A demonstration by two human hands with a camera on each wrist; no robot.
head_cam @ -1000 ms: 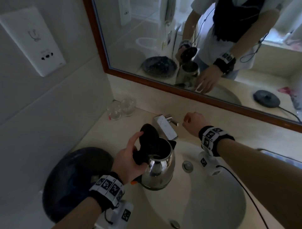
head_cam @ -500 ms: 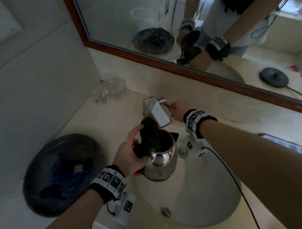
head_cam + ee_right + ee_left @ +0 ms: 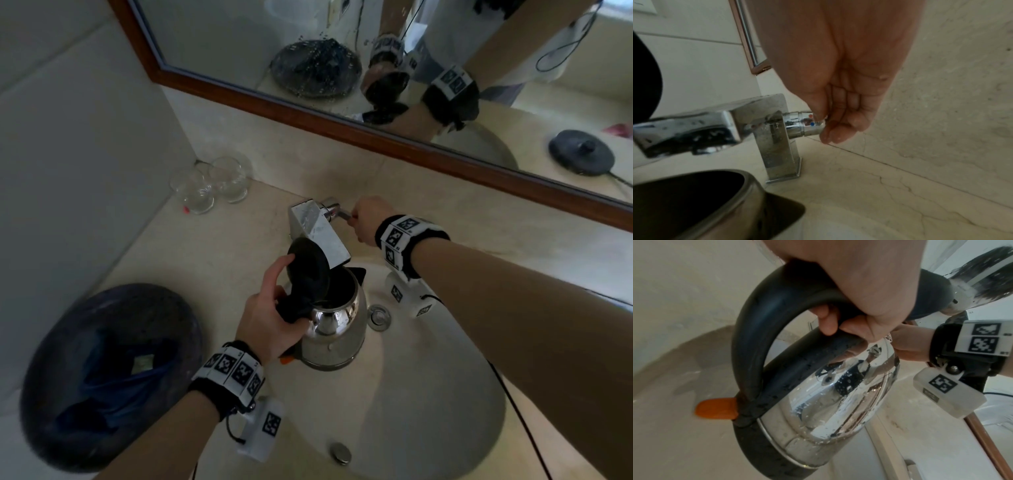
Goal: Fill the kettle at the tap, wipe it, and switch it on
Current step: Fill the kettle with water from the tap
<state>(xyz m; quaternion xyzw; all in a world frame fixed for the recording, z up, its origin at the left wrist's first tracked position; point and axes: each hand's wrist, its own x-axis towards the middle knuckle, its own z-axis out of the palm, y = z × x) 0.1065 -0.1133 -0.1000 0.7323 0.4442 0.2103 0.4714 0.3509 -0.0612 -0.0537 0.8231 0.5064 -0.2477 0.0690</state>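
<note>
Your left hand (image 3: 270, 322) grips the kettle (image 3: 334, 329) by its handle, lid up, under the tap (image 3: 318, 233). Your right hand (image 3: 371, 219), at 3 o'clock from the tap, pinches its knob (image 3: 805, 124).

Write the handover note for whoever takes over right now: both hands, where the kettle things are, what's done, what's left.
Left hand: grips the kettle by its black handle, lid open, mouth under the tap spout, over the basin.
Right hand: fingers on the tap's lever.
Kettle base: seen only in the mirror, on the counter.
Done: kettle positioned. No water stream visible.
Left: run the water, fill, shut the tap, wipe the kettle, seat it on its base, switch on.
</note>
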